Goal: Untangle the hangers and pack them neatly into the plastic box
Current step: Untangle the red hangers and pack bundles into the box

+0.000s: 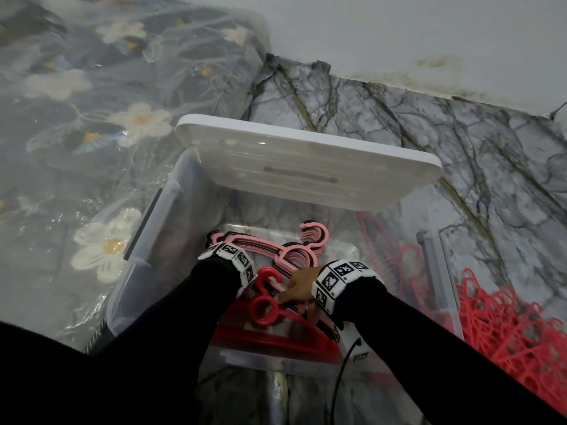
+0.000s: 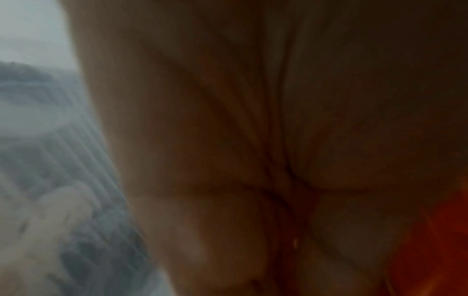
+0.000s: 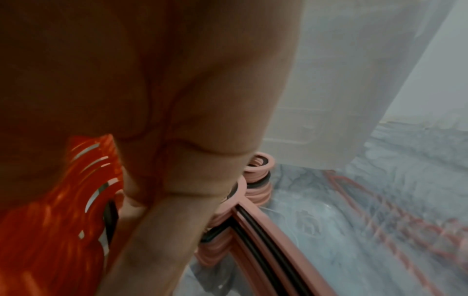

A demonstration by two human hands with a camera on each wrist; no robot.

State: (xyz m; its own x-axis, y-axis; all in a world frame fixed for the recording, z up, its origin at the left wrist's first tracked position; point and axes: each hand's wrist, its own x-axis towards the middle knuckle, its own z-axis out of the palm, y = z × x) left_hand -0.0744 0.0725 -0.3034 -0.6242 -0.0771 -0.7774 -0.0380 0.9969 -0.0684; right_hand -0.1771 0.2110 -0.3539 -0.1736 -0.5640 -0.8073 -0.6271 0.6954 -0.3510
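Note:
A clear plastic box (image 1: 144,240) stands on the floor with both my hands inside it. A stack of pink hangers (image 1: 273,246) lies at its far side, hooks to the right. A stack of red hangers (image 1: 276,326) lies at the near side. My right hand (image 1: 297,289) grips the red hangers near their hooks, between the red stack (image 3: 50,230) and the pink stack (image 3: 255,226). My left hand is hidden under its wristband (image 1: 228,256) in the head view. The left wrist view shows only a blurred palm (image 2: 253,160) with red beside it.
The box's white lid (image 1: 306,161) leans over the far rim. A tangled heap of red hangers (image 1: 506,326) lies on the floor right of the box. A flowered cover under clear plastic (image 1: 92,133) lies to the left. A wall (image 1: 399,32) stands behind.

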